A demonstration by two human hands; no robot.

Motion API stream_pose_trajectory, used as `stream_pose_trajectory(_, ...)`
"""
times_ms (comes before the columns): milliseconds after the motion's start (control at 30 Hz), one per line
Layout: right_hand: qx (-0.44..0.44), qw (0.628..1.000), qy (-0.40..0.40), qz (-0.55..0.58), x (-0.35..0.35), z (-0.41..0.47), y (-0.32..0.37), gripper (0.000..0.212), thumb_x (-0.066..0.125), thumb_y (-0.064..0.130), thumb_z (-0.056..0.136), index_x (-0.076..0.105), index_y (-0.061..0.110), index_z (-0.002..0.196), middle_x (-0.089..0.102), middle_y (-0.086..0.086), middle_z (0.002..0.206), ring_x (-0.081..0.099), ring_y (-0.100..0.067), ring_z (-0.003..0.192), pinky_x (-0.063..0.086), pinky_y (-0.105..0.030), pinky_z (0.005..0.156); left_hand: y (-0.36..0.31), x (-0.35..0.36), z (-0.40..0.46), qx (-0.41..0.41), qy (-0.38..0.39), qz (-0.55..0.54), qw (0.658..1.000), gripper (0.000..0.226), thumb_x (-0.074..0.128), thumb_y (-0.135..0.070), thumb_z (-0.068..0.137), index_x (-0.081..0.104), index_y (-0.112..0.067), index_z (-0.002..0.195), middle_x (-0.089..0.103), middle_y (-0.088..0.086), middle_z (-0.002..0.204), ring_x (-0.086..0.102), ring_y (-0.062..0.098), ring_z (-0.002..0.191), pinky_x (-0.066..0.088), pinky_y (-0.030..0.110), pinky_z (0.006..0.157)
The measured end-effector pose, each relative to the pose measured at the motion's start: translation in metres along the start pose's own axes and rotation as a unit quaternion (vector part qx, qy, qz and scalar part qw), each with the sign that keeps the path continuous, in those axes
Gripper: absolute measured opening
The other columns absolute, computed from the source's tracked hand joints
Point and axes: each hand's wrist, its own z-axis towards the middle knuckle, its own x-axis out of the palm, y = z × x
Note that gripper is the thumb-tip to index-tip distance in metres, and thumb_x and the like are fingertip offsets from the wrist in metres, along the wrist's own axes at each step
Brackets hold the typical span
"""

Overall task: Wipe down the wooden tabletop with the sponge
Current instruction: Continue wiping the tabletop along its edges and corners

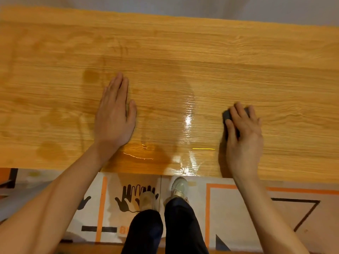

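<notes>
The wooden tabletop (183, 52) is a long slab of orange-yellow wood grain that fills the upper two thirds of the frame from edge to edge, its near edge running across just below the middle. A glossy wet streak shines in the lower centre, reaching down to the near edge, and darker damp patches mark the left half. The sponge (227, 114) is dark grey and lies flat on the wood at centre right, mostly covered, with only its upper left corner and a sliver of its far edge showing.
</notes>
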Motion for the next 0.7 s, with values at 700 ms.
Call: stream_pose_trajectory(700, 0.006, 0.997, -0.073, -0.038, 0.043, -0.048, 0.048, 0.031, 0.051, 0.010, 0.099, 0.060, 0.007, 0.128, 0.057, -0.008, 0.137, 0.040, -0.032, 0.137, 0.027, -0.038, 0.116, 0.006, -0.009, -0.060, 0.031, 0.042, -0.003, 0.999, 0.059, 0.024, -0.033, 0.109, 0.016, -0.004, 0.160, 0.012, 0.009, 0.169, 0.006, 0.020, 0.157, 0.000, 0.031, 0.128)
